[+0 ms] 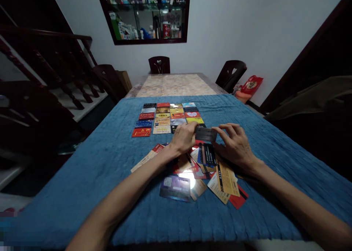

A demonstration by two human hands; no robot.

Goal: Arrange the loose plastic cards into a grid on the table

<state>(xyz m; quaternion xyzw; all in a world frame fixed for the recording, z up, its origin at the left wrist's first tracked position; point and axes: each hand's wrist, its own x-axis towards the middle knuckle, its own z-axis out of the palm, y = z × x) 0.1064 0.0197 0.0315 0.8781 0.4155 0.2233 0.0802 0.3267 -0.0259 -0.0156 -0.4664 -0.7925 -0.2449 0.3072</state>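
— Where is the one dark grey, rectangular card [206,135]?
— Above the blue fabric tablecloth [77,185]; the left hand [184,137] pinches its left edge, the right hand [237,146] its right edge.
— And the others?
— Farther away lie four columns of flat, many-coloured cards [162,121]; the leftmost column [144,123] counts five.

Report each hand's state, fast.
Left hand: closed, holding one end of the grey card.
Right hand: closed at the fingertips, holding that card's other end.

Glossy plastic cards [187,166], matt ridged cloth [90,192]
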